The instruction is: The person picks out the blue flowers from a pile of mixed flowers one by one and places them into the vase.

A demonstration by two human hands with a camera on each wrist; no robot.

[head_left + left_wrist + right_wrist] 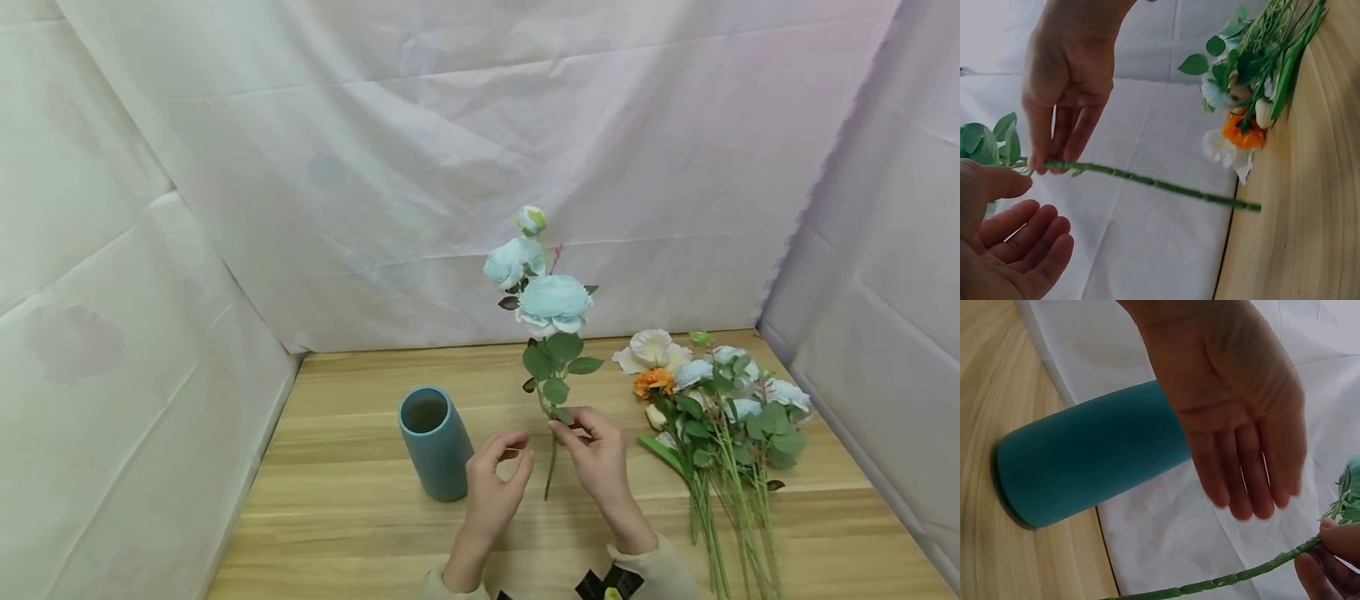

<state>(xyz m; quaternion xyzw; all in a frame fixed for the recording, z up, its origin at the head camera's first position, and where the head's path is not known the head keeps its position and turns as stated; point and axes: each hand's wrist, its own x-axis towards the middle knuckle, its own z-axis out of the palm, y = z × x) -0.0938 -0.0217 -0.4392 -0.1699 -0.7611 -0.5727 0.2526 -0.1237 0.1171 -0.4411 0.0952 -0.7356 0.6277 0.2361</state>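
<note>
My right hand [602, 462] pinches the green stem [1154, 182] of an artificial flower just under its lower leaves. The flower stands upright above the table, its pale blue blooms [555, 302] and a small bud [532, 220] at the top. The bare lower stem hangs below the fingers. To the left, my left hand [497, 487] holds nothing, its fingers loosely bent and apart from the stem in the head view. Beside that hand a blue vase [438, 454] stands upright on the table, its mouth facing up; the left hand overlaps it in the right wrist view.
On the right of the wooden table [337, 517] lies a pile of artificial flowers, with pale blue blooms, an orange flower [654, 382], a white flower [651, 350] and long green stems [708, 533] toward the front. White cloth [420, 183] hangs behind and at both sides.
</note>
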